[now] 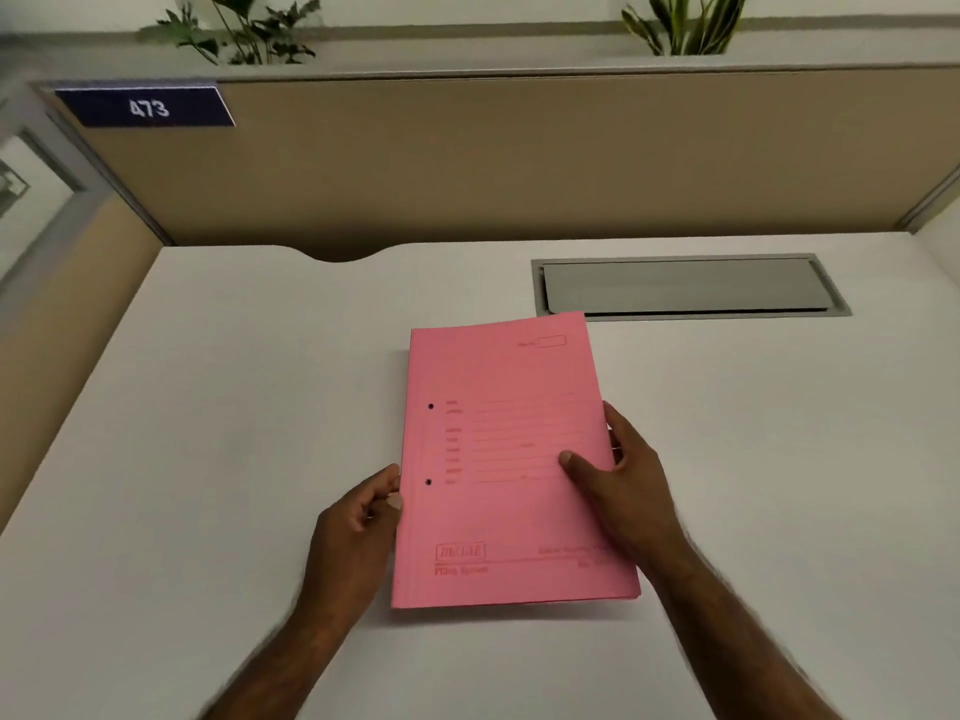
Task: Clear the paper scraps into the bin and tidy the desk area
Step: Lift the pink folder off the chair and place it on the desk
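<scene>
A pink file folder with red printed lines and two punch holes is held just above the white desk, its near edge lifted and casting a shadow. My left hand pinches the folder's left edge near the lower punch hole. My right hand grips the right edge, thumb on the cover and fingers underneath. No paper scraps or bin are in view.
A grey cable-access flap is set into the desk at the back right, just beyond the folder. A tan partition with a blue "473" plate closes the back; plants stand behind it. Another partition runs along the left.
</scene>
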`<state>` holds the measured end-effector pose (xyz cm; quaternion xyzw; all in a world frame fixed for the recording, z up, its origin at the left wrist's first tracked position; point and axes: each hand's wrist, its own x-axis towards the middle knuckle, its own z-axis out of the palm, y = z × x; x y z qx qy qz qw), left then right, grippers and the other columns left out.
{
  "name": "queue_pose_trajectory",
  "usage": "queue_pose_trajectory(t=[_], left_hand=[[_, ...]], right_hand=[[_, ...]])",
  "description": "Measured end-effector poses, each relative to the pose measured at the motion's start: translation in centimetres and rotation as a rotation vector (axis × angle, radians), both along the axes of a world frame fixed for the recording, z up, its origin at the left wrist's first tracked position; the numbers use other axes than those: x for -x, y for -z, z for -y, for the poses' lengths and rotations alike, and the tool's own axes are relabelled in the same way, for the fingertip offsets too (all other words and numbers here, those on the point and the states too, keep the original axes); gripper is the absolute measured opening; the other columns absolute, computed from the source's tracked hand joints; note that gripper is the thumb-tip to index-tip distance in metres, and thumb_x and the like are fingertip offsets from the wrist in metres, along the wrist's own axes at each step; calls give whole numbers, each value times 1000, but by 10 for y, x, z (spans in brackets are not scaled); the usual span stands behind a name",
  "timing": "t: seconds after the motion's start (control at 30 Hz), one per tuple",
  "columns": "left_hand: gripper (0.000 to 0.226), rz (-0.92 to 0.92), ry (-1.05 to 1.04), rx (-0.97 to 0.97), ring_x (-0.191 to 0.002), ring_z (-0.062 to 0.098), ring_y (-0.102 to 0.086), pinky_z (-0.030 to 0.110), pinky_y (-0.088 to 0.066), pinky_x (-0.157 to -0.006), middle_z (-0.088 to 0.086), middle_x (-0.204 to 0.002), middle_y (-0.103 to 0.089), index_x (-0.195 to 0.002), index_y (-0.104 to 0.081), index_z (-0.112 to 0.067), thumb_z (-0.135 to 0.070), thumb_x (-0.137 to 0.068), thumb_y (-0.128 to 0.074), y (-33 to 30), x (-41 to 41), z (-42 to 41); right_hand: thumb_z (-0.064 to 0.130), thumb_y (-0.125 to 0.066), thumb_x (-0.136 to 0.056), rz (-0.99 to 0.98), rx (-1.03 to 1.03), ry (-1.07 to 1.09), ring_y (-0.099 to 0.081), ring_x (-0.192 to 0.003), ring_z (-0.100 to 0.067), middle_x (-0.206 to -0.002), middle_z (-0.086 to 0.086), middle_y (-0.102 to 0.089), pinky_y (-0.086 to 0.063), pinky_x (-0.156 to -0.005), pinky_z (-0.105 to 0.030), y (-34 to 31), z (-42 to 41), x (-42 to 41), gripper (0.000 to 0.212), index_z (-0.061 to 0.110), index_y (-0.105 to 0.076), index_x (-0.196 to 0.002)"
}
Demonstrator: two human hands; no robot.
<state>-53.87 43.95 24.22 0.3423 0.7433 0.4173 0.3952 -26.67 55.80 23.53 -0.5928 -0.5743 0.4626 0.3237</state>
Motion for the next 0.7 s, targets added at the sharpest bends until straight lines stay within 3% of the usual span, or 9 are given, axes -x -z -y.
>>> queue_pose_trajectory(t=[0.1,0.17,0.23,0.3,0.4,0.53,0.7], left_hand=[[32,-45,-18,-29,-94,-26,-64,3,-53,-69,-55,-93,-63,-124,-61,-53,-27,-106,-61,3,10,-41],[29,-68,-27,-39,-86,-28,-62,-2,-48,-68,-54,-86,-63,-106,-64,-64,-35,-105,-60,3,15,-66],[29,-94,-35,-38,-75,-15,-64,3,-48,-66,-41,-80,-68,-86,-72,-55,-39,-106,-57,9,23,-89],[29,-122,-30,-47,-65,-3,-55,10,-43,-60,-27,-72,-65,-83,-67,-31,-40,-108,-54,16,30,-109],[30,-169,-22,-37,-62,-4,-53,7,-39,-57,-24,-71,-64,-81,-65,-34,-40,-108,-55,25,40,-137],[24,-227,-37,-29,-84,-9,-64,13,-46,-71,-18,-102,-74,-119,-76,-28,-40,-105,-61,34,50,-166],[33,-243,-54,-12,-90,-8,-63,14,-46,-73,-32,-99,-65,-132,-73,-23,-40,-105,-62,39,59,-191]], right_hand=[[31,-79,-91,13,-6,-23,-71,-110,-9,-126,15,-71,-62,-96,-45,9,-44,16,57,40,-55,-142],[31,-78,-91,28,-12,-44,-70,-112,-13,-128,12,-70,-61,-98,-47,14,-69,27,57,38,-55,-143],[31,-78,-91,65,-31,-54,-68,-114,-17,-128,8,-69,-58,-100,-47,19,-94,37,57,34,-55,-144],[32,-78,-90,125,-55,-51,-65,-112,-18,-123,4,-67,-56,-101,-44,24,-117,46,59,32,-54,-144],[34,-79,-89,173,-78,-53,-62,-111,-20,-121,-1,-64,-54,-98,-37,31,-150,59,63,28,-53,-147],[38,-79,-90,242,-94,-43,-59,-115,-20,-127,-4,-61,-50,-98,-32,37,-182,72,64,19,-53,-146],[43,-80,-89,290,-91,9,-50,-108,-13,-118,4,-49,-44,-94,-28,44,-200,84,67,17,-52,-144]])
